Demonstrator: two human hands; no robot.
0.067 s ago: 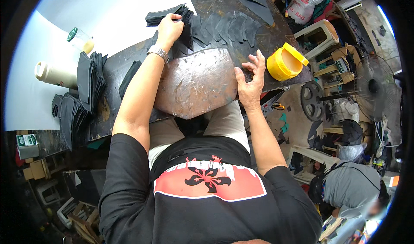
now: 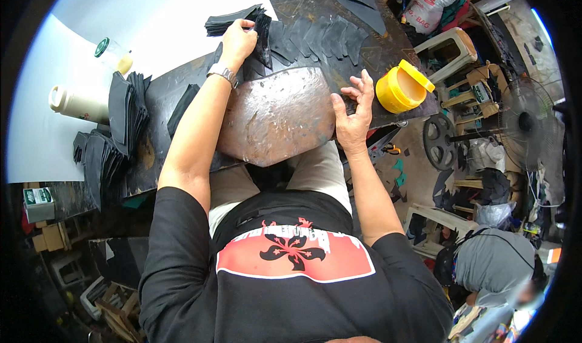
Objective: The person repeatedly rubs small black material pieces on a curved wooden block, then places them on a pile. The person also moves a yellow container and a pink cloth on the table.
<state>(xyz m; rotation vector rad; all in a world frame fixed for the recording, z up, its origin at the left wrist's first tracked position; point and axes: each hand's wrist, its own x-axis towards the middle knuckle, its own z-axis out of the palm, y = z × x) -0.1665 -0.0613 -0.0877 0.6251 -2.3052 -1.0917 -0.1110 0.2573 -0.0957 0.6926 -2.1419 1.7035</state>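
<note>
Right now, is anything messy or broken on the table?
The brown board in front of the person is stained and smeared all over. The yellow tub by the right hand sits open near the table's edge. Nothing looks spilled or broken.

The left arm stretches far forward, wrist banded by a metal watch, its left hand (image 2: 237,40) curled in a closed grip, while the right hand (image 2: 353,111) rests nearer the body, fingers spread and loosely bent.

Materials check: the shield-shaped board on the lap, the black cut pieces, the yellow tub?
Board: looks like metal, brown and worn, with shiny smeared streaks; could be coated wood. Black pieces: thin, matte, flexible sheet, likely leather or synthetic; left hand grips some. Yellow tub: glossy moulded plastic, lid hinged open.
</note>
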